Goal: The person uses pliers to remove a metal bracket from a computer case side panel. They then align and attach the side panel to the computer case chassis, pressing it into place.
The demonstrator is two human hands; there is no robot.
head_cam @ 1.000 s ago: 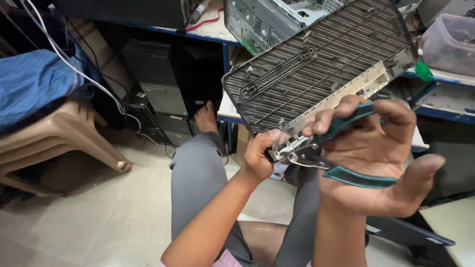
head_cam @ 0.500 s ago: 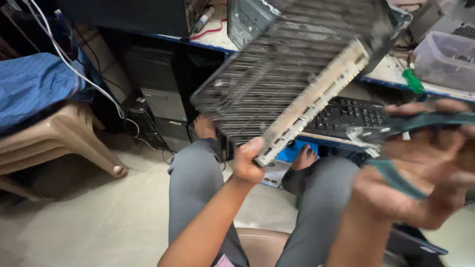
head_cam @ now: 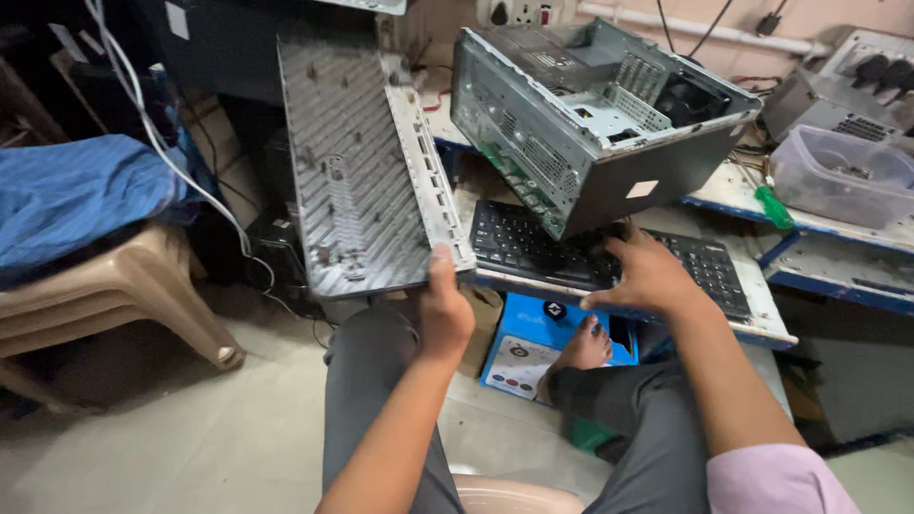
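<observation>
My left hand (head_cam: 444,306) grips the near edge of a grey ribbed metal panel (head_cam: 354,162) and holds it up, tilted to the left of the desk. My right hand (head_cam: 647,271) rests palm down on a black keyboard (head_cam: 533,243), fingers spread, with nothing in it. Just behind the keyboard an open grey computer case (head_cam: 590,114) lies tilted on the workbench, its inside facing up.
A clear plastic tub (head_cam: 843,176) and a green-handled tool (head_cam: 773,207) sit on the bench at right. A beige plastic chair (head_cam: 124,295) with blue cloth (head_cam: 81,190) stands at left. A blue box (head_cam: 528,347) lies on the floor by my bare foot (head_cam: 583,350).
The panel has swung from overhead right to the left, held now by my left hand alone. My right hand has let go of the green-handled pliers and dropped onto the keyboard.
</observation>
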